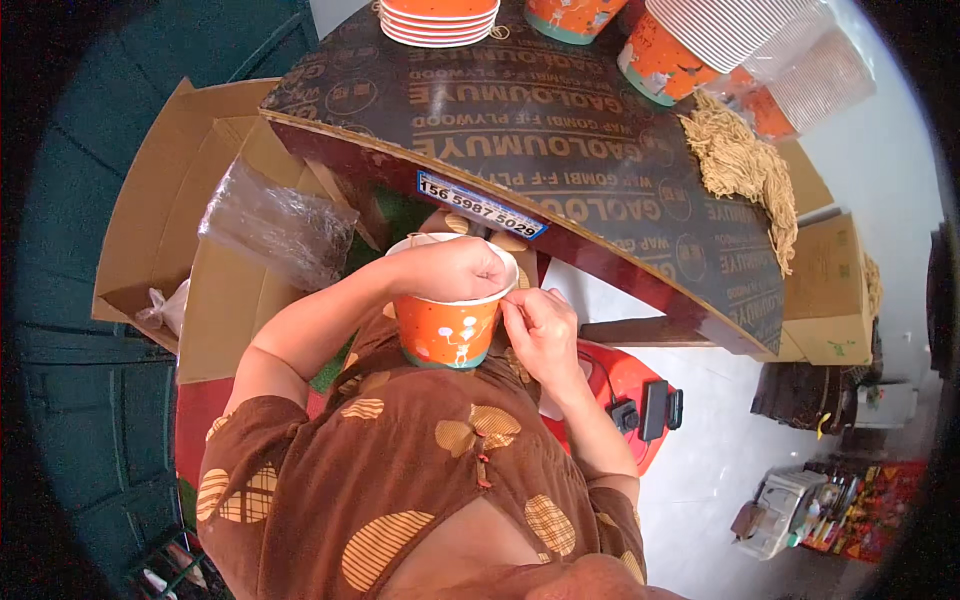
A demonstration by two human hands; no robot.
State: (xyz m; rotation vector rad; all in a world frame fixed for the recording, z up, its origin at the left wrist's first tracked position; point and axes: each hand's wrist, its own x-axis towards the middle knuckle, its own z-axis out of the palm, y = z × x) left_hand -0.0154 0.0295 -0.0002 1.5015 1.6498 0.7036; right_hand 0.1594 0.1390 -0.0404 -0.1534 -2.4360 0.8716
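Note:
An orange paper bucket (445, 328) with a white rim, a teal base and pale printed figures stands upright on my lap. My left hand (462, 268) reaches over its mouth, fingers curled down inside the right part of the rim; what they grip is hidden. Against the outer wall, just under the rim on the right, my right hand (541, 325) is closed in a pinch. Whatever lies between its fingertips is too small to make out. A thin tan strand shows at the rim's far left side.
Ahead is a dark plywood table (480, 110) with stacked orange buckets (680, 55) and a bundle of tan cords (740, 165). An open cardboard box (150, 220) with a clear plastic bag (280, 222) stands left. Right lies a red stool (595, 365) holding small black devices (652, 410).

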